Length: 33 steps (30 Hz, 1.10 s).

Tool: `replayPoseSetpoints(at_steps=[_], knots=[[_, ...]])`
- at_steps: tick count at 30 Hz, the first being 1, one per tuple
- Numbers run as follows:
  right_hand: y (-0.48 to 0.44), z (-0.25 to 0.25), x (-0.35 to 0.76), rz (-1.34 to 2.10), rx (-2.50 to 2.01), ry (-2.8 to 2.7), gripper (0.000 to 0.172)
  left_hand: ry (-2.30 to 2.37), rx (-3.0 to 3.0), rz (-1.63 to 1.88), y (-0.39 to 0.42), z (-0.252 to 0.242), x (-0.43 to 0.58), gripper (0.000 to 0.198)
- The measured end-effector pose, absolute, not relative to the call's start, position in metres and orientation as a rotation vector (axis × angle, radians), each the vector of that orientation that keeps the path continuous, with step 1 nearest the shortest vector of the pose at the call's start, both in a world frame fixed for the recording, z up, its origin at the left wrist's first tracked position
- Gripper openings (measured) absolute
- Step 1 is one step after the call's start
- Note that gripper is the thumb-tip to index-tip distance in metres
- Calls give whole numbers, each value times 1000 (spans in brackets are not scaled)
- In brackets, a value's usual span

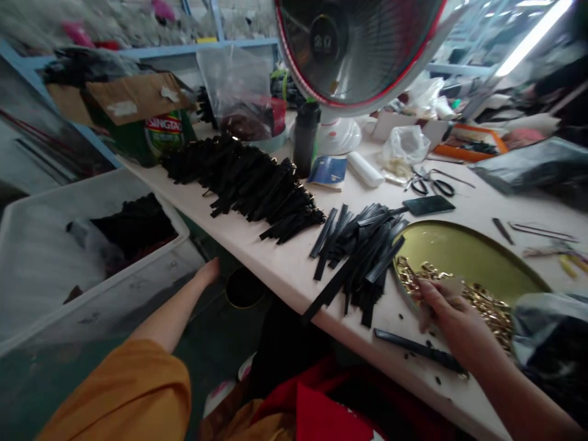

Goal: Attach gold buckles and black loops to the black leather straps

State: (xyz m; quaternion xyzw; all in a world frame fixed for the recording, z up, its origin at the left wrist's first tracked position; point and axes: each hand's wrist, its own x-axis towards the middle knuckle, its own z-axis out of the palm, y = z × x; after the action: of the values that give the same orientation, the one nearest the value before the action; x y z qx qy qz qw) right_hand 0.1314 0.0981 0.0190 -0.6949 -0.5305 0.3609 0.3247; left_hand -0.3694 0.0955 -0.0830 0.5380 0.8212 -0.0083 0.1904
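While working at the round tray [473, 245], head view: lift gold-coloured fittings [493, 318] singly, best with fingertips alone, to avoid dragging tangled neighbours along.
Right hand [445, 309]: over the tray's near rim, fingers drawn together as if pinching; too blurred to tell on what, if anything.
Black strips [372, 245]: heaped loosely just beside the tray; better taken one by one, kept flat and untwisted.
Left hand [210, 271]: off the table [285, 263], near the white crate [181, 236]; cannot tell whether curled or loose, fingers being foreshortened. Probably more useful near the strips.
Dark flat bar [418, 350]: close to the table's edge; best pushed inward against a fall.
Plastic bag [551, 321]: overlapping the tray's right end, hiding part of the rim; contents hard to make out, cut off by the frame.
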Motion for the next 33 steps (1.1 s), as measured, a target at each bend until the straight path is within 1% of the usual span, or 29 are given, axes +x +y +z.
replayPoseSetpoints(at_steps=[1,2,3,5,7,8,9,10,13,14,16,20,26,30,33], knots=[[99,20,130,940,-1805,-1303,42,2345,1505,-68,95,-75,-372,27],[101,21,129,951,-1776,-1249,43,2386,1509,-100,95,-65,-375,20],[102,21,128,968,-1740,-1222,43,2427,1527,-118,94,-53,-376,20],[105,19,127,1024,-1666,-1214,41,2506,1596,-107,91,-28,-371,29],[107,13,127,1087,-1612,-1183,39,2566,1721,-33,87,-3,-347,33],[108,10,126,1119,-1589,-1150,39,2560,1888,69,85,8,-327,35],[108,6,125,1145,-1565,-1112,38,2480,2022,170,84,16,-302,35],[109,2,123,1169,-1537,-1079,37,2299,2144,238,83,21,-274,34],[108,-2,117,1231,-1444,-1044,35,1802,2290,199,91,17,-184,35],[106,-2,117,1249,-1422,-1052,36,1724,2322,164,97,12,-158,38],[101,1,121,1274,-1407,-1083,39,1730,2349,112,110,0,-120,46],[87,0,142,1248,-1451,-1095,41,1756,2385,98,141,-4,-92,39],[79,-10,150,1298,-1416,-1004,39,1796,2467,106,203,21,-61,37],[76,-8,147,1347,-1346,-1019,39,1819,2459,-15,244,28,-33,26],[72,-14,154,1334,-1325,-1018,40,1848,2433,-121,261,27,-19,29]])
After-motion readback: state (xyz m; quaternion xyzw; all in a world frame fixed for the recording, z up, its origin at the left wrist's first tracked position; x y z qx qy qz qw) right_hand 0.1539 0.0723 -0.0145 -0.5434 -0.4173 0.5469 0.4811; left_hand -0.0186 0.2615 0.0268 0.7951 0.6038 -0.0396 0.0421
